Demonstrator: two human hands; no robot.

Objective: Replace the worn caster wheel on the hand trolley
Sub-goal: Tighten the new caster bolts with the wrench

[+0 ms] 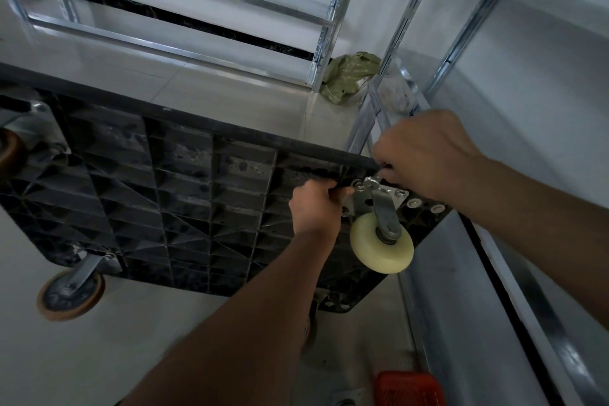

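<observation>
Nearest, at the bottom right, a red basket [407, 387] sits on the floor. Beyond it, on the upturned black trolley [164, 194], a cream wheel [381, 243] hangs from its metal bracket [382, 199]. Left hand [316, 208] has fingers curled round a dark tool at the bracket's left; right hand [425, 155] pinches a wrench [369, 182] at the bracket's far corner. Farther off, a green bag [349, 76] lies by the shelving.

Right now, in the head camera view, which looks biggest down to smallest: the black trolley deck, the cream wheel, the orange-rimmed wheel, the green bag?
1. Black trolley deck, by far.
2-4. Orange-rimmed wheel, cream wheel and green bag look alike; differing distances make ranking unsure.
</observation>
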